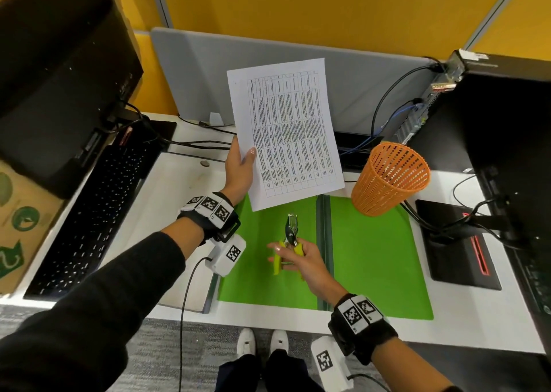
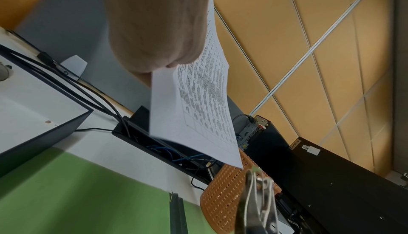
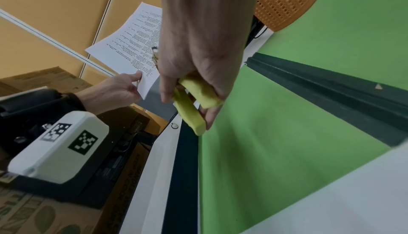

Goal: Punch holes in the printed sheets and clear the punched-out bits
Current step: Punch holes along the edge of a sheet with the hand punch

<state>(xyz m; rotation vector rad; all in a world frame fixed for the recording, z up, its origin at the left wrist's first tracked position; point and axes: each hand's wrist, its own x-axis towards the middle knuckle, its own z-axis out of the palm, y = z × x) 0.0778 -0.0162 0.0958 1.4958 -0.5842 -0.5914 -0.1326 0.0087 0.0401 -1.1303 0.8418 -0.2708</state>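
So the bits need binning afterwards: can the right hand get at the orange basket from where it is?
Probably yes. The right hand grips the punch over the green folder, and the basket stands just beyond with nothing between them.

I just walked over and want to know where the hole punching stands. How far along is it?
Early: left hand holds up the printed sheet; no holes are visible in it. Right hand grips the punch, clear of the paper. Punching and clearing bits remain.

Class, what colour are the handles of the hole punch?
Yellow-green, on the hole punch in the right hand; clearest in the right wrist view.
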